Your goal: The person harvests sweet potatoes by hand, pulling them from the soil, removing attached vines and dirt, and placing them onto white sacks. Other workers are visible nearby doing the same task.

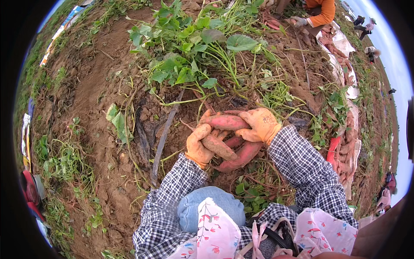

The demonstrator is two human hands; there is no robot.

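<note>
My left hand [199,142], in a soiled orange glove, grips a soil-covered sweet potato [220,148] that points down to the right. Its fingertips also touch the left end of a pinkish-red sweet potato [225,122]. Around the right end of that red one, my right hand [260,124] is closed, gloved in orange too. A larger curved sweet potato [246,157] lies just under both hands, its upper end close to my right palm. Another red root [233,141] shows between them, partly hidden. Whether the lower roots rest on soil or in my fingers, I cannot tell.
Leafy sweet potato vines [194,48] spread beyond my hands. A strip of dark plastic film [165,139] lies on the brown soil [93,136]. At the right runs a row of white sacks [338,68] with harvested roots. A co-worker's gloved hand [299,21] is at the top right.
</note>
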